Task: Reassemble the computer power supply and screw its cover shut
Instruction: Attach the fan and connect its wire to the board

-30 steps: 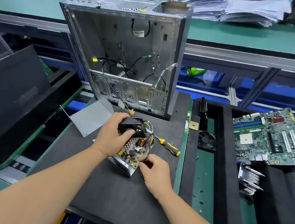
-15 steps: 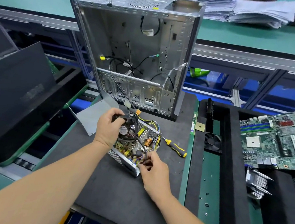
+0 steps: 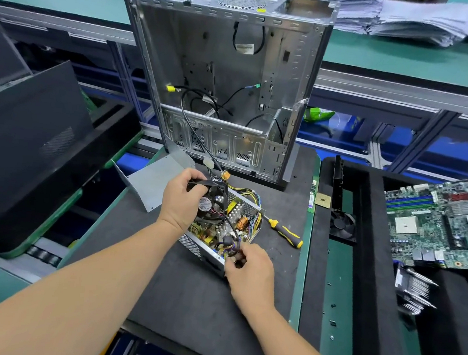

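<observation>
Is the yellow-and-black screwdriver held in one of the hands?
No, the yellow-and-black screwdriver lies on the dark mat, right of the open power supply, with neither hand touching it.

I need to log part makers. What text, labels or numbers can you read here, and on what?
"FAN", the end of a brand word: round sticker on the fan hub; lines beneath too small.
White tag on the case cable: blurred.
Embossed lettering on the case's drive-bay wall: unreadable.
Motherboard markings: too small.
</observation>
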